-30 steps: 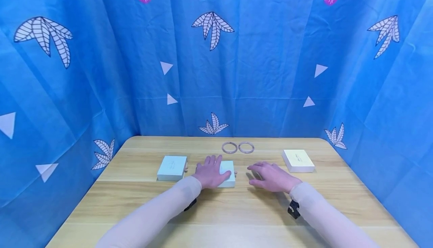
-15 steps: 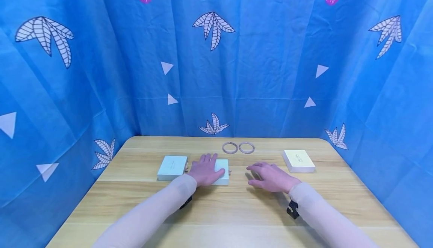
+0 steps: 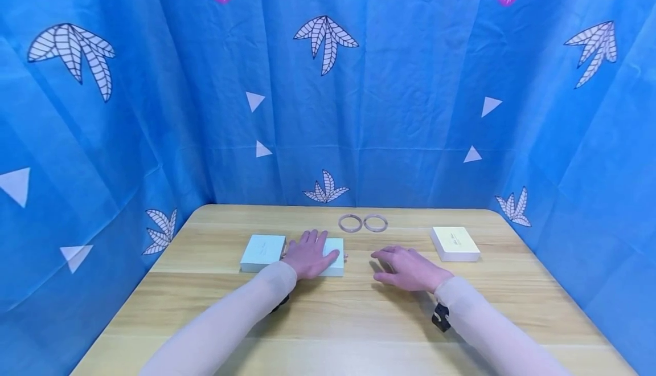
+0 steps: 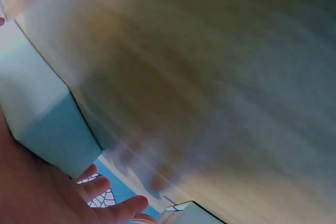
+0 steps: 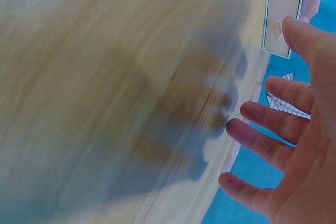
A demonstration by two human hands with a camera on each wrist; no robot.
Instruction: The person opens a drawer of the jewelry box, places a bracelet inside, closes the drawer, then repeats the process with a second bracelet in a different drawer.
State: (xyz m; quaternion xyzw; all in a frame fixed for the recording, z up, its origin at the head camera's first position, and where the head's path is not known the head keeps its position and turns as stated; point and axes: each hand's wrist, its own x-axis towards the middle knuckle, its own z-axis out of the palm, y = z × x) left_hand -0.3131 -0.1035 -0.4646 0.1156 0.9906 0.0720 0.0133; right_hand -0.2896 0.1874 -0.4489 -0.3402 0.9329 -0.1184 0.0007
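Note:
In the head view a pale blue drawer-style box (image 3: 335, 246) lies flat in the middle of the table, with a small tab at its right side. My left hand (image 3: 309, 256) rests across its top, fingers stretched forward, hiding the left part. The left wrist view shows this box (image 4: 39, 95) beside the palm. Just left sits a second pale blue box (image 3: 263, 250). My right hand (image 3: 411, 269) holds nothing; its loosely bent fingers hover to the right of the middle box. From the right wrist, the box's framed end face (image 5: 281, 22) shows beyond the thumb.
Two pale purple bangles (image 3: 351, 223) lie side by side behind the hands. A cream-topped white box (image 3: 456, 243) stands to the right of my right hand. A blue patterned curtain (image 3: 328, 108) hangs behind and around the wooden table (image 3: 348, 319).
My left hand and the middle box have slid left, closer to the left box. The right hand stays almost in place.

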